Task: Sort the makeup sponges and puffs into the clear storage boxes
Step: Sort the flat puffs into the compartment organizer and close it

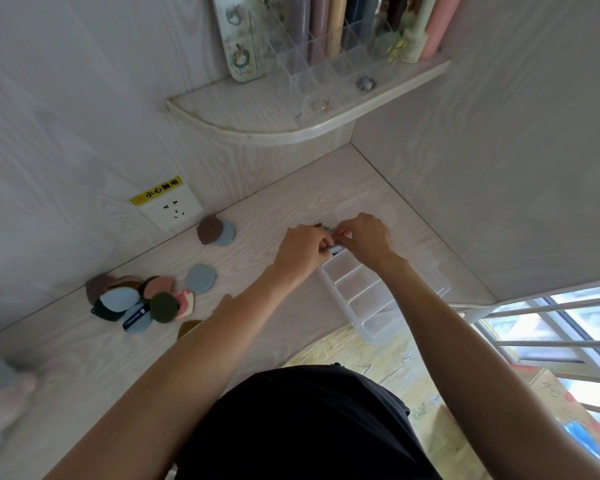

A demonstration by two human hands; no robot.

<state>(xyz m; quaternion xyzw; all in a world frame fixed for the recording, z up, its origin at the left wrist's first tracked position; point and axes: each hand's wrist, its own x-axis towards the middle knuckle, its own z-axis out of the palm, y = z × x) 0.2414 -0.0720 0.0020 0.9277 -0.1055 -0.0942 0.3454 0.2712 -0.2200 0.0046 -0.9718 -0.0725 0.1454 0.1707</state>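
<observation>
Both hands meet at the clear box's [371, 292] far end: left hand [303, 249] and right hand [366, 237] pinch a pale blue puff [334, 250] together. Near compartments look empty; a big pile [136, 299] waits on the desk [257, 216].

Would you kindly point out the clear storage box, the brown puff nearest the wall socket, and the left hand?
clear storage box [368, 292]: head view, compartment divider.
brown puff [209, 229]: head view, centre.
left hand [303, 249]: head view, back.

puff [334, 250] mostly hidden between hands; brown puff [187, 328] half behind left forearm.
</observation>
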